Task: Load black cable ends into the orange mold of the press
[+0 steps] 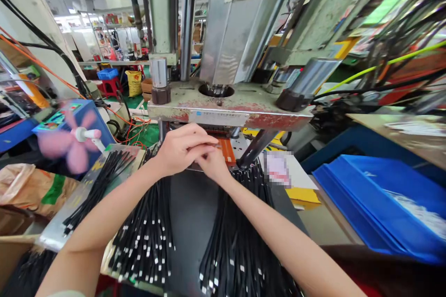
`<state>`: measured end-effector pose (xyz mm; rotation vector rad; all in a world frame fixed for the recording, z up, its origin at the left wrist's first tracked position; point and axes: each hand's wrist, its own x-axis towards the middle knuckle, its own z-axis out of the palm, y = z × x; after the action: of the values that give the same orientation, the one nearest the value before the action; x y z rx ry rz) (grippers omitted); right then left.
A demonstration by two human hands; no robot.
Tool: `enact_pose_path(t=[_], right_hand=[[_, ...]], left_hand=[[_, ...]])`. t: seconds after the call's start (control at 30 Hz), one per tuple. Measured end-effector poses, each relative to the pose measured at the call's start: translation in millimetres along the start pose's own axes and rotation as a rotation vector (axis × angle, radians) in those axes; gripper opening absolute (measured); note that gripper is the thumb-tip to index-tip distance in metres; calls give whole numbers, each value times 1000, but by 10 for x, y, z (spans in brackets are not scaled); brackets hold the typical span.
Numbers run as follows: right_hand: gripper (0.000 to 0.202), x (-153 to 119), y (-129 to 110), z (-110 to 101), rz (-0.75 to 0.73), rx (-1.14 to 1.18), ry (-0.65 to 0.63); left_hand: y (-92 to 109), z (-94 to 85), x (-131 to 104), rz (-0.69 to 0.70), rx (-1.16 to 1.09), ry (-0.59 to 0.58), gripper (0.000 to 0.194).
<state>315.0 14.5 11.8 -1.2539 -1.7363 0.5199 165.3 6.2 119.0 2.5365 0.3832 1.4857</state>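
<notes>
My left hand [183, 148] and my right hand [215, 163] meet at the front of the press [228, 118], just below its upper plate. The fingers of both are bent and drawn together, left over right, and hide whatever may be between them. Right behind them shows an orange-brown mould plate [228, 151]. Under my left forearm lies a bundle of black cables [149, 236] with white-and-silver ends. Another bundle of black cables [233, 241] lies beneath my right forearm, and a dark table surface [190, 227] shows between the two.
A pink fan [78, 135] spins at the left, beside a blue control box [99, 120]. More black cables [101, 185] lie on a metal surface there. Blue trays [365, 195] stand at the right. Steel columns [256, 146] flank the working gap.
</notes>
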Motion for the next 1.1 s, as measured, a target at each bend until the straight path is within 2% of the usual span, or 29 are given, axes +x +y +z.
enact_pose_path(t=[0.07, 0.13, 0.17, 0.2, 0.23, 0.3, 0.37, 0.43, 0.6, 0.7, 0.8, 0.87, 1.0, 1.1], right_hand=[[17, 327, 109, -25, 62, -6, 53], [18, 553, 198, -33, 132, 0, 54], [19, 624, 232, -27, 154, 0, 48], [20, 671, 257, -17, 165, -4, 42], [20, 699, 272, -3, 168, -13, 35], [20, 713, 271, 20, 176, -35, 18], [17, 696, 239, 28, 180, -65, 2], [12, 664, 200, 23, 170, -97, -15], [7, 633, 204, 14, 137, -190, -66], [8, 719, 275, 17, 156, -292, -52], [16, 758, 306, 4, 206, -407, 3], [19, 687, 279, -9, 225, -462, 14], [18, 488, 171, 2, 185, -545, -92], [23, 476, 113, 5, 198, -589, -115]], left_hand=[[-154, 39, -94, -117, 76, 90, 29], [-352, 86, -306, -289, 165, 122, 32], [-462, 110, -434, -330, 205, 61, 24], [-569, 134, -564, -315, 232, -53, 15], [-667, 156, -685, -263, 250, -185, 12], [-805, 200, -877, -126, 272, -399, 20], [-846, 233, -988, -59, 320, -490, 30], [-803, 247, -1027, -70, 395, -540, 36], [-629, 212, -936, -177, 457, -684, 47], [-669, 242, -768, -262, 470, -717, 51], [-857, 370, -537, -383, 504, -756, 52], [-1035, 485, -379, -506, 485, -794, 52], [-1384, 680, -111, -669, 417, -824, 49], [-1506, 747, -13, -719, 401, -795, 49]])
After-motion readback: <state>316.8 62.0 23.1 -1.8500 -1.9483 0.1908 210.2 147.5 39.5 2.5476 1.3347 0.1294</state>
